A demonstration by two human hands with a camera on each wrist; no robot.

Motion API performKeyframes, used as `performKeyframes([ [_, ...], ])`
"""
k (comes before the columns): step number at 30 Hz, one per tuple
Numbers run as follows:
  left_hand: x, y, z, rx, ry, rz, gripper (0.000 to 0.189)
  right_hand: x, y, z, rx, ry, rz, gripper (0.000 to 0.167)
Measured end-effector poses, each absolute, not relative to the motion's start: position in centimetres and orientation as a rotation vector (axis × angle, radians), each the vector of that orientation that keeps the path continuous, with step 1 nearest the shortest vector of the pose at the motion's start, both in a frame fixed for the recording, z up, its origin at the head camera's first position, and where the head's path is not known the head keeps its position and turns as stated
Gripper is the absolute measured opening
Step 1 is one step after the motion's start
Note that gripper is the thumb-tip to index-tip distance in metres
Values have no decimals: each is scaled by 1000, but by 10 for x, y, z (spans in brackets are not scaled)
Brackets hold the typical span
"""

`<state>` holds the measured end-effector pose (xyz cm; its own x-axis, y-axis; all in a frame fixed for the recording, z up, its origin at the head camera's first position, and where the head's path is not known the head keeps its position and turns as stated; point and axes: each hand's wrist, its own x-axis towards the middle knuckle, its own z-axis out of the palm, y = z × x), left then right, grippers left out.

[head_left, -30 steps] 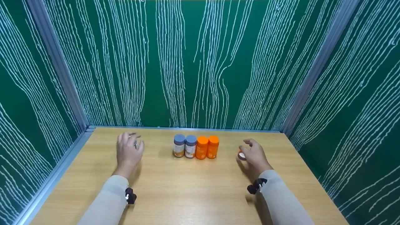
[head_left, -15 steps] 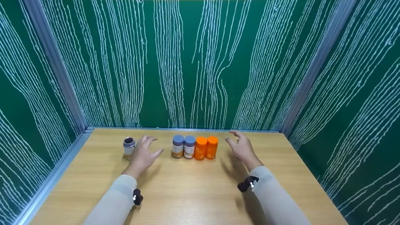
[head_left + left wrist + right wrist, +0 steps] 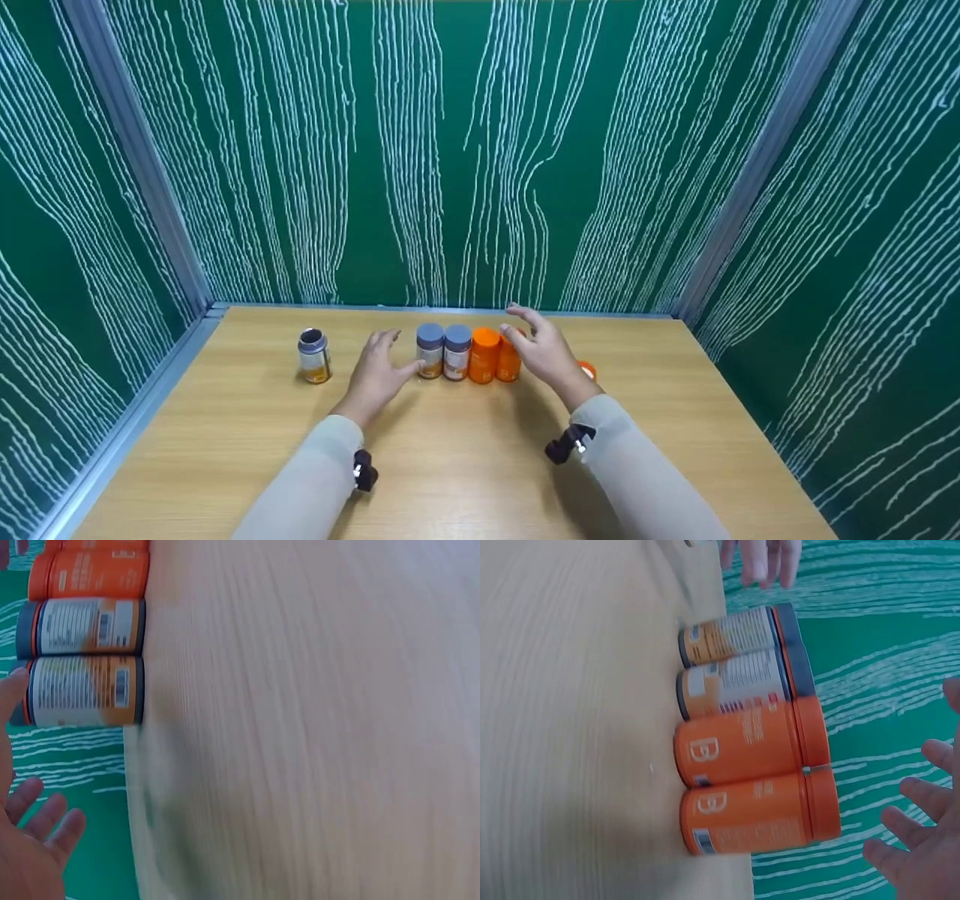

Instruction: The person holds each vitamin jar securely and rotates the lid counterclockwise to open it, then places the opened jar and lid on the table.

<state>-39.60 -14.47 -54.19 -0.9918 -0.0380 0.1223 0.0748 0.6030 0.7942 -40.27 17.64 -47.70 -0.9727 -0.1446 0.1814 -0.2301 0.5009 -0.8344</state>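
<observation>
Four pill bottles stand side by side in a row. Two have grey caps and white-and-orange labels: the left grey-capped bottle (image 3: 430, 351) and its neighbour (image 3: 457, 352). To their right are an orange bottle (image 3: 484, 356) and the rightmost orange bottle (image 3: 757, 814), partly covered by a hand in the head view. My left hand (image 3: 375, 379) is spread just left of the row, its thumb at the nearest grey-capped bottle. With fingers apart, my right hand (image 3: 547, 352) hovers at the right end. Neither hand grips anything.
An uncapped bottle (image 3: 314, 358) with a dark mouth stands upright on the left of the wooden table (image 3: 465, 465). A small orange-rimmed lid (image 3: 588, 369) lies at right, partly behind my right wrist. Green walls (image 3: 405, 150) with white lines enclose the table.
My left hand has left the uncapped bottle and moved right to the row. My right hand has left the lid and moved left to the row's other end.
</observation>
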Motion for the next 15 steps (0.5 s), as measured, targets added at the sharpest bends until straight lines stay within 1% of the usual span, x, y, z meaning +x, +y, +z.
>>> performKeyframes([
  [9,-404,-124,-545,10,-2676,-1521,104,-389,157,-477,350,-2709,1468,46],
  [15,-409,-114,-547,15,-2647,-1618,108,-384,149,-478,446,-2731,1426,47],
])
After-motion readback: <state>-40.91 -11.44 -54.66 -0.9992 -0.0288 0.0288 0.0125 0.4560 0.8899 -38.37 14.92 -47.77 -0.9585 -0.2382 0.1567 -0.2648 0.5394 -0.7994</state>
